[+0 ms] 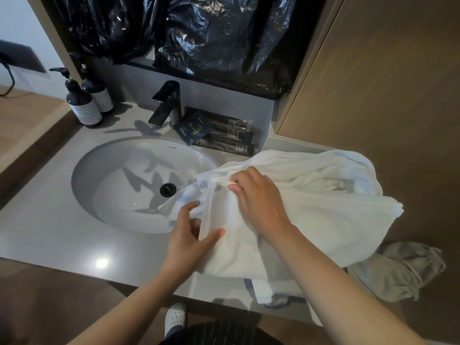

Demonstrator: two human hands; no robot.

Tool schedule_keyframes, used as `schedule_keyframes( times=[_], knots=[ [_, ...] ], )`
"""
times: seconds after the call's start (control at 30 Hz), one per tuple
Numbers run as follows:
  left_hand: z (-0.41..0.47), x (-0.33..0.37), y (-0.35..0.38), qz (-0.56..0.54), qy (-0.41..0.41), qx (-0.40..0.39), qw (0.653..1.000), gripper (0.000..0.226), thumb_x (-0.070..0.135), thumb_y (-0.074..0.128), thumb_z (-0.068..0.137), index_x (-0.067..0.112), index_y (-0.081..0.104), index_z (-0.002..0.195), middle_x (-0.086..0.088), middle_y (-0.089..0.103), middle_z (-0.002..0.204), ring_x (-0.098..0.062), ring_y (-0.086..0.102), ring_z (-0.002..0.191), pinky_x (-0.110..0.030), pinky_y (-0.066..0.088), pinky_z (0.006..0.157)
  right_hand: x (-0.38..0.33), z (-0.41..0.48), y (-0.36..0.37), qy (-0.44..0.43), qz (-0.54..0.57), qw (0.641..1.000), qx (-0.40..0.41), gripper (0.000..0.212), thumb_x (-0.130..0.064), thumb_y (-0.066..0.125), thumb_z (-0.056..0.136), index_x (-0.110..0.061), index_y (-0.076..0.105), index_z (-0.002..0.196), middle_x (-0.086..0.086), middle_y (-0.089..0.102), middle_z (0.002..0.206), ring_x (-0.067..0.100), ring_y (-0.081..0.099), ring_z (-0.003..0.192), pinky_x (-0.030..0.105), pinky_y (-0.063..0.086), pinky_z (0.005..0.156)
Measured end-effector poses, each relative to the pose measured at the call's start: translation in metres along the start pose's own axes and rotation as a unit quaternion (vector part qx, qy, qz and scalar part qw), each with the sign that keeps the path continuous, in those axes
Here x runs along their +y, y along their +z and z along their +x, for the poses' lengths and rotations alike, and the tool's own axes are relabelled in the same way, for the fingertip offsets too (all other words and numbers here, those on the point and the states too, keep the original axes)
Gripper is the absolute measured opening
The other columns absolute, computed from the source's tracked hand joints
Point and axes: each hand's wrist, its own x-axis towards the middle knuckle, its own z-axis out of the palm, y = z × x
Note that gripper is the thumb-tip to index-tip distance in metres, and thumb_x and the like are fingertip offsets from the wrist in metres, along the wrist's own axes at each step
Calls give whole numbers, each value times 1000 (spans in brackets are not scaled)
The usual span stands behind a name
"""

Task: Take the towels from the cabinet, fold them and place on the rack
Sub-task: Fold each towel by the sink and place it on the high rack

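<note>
A large white towel [323, 215] lies bunched on the right side of the grey counter [49, 235], its left part spilling over the sink's rim. My right hand [258, 200] rests on top of the towel, its fingertips pinching a fold near the towel's upper left. My left hand [191, 240] is lower and to the left, thumb and fingers pinching a hanging edge of the same towel. No rack or cabinet shelf is visible.
An oval white sink [119, 175] with a dark drain fills the counter's left. A dark faucet [166, 105], two pump bottles [84, 103] and dark sachets [216, 135] stand behind it. Black plastic [199, 33] covers the wall above. A grey cloth [398, 270] lies on the floor at right, by a wooden panel [385, 95].
</note>
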Motion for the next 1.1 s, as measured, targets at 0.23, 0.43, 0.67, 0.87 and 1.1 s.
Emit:
schedule_keyframes(
  times=[0.23, 0.43, 0.67, 0.87, 1.1],
  knots=[
    [14, 39, -20, -64, -83, -205, 973, 56, 56, 78, 59, 20, 69, 102, 1, 74, 96, -19, 71, 90, -46, 57, 87, -3, 14, -21, 18, 34, 999, 32, 20, -35, 48, 100, -21, 62, 100, -6, 63, 98, 18, 59, 85, 34, 48, 67],
    [11, 65, -8, 57, 13, -126, 990, 64, 43, 87, 59, 39, 52, 112, 16, 63, 103, -1, 56, 100, -23, 46, 79, -4, 29, -37, 41, 63, 997, 11, 25, -36, 47, 101, -19, 65, 97, -3, 67, 94, 19, 60, 86, 37, 48, 73],
    [10, 75, -20, -53, 35, -152, 986, 32, 57, 74, 69, 36, 71, 92, 8, 75, 92, -9, 71, 85, -30, 56, 74, 1, 30, -53, 59, 117, 989, 72, 21, -33, 52, 99, -18, 65, 92, -6, 65, 87, 14, 57, 81, 36, 47, 73],
    [21, 107, -13, -91, 43, -122, 987, 27, 52, 65, 79, 27, 72, 82, 4, 75, 80, -10, 71, 73, -24, 52, 61, 8, 7, -75, 98, 161, 968, 165, 20, -29, 51, 97, -20, 63, 111, -12, 59, 109, 3, 54, 101, 28, 50, 84],
    [38, 188, 20, -69, 84, -150, 983, 24, 40, 58, 94, 21, 71, 88, 4, 74, 81, -16, 71, 76, -26, 55, 62, 28, -36, -138, 165, 191, 941, 225, 11, -29, 56, 97, -33, 64, 103, -24, 62, 98, -2, 57, 95, 8, 46, 73]
  ],
)
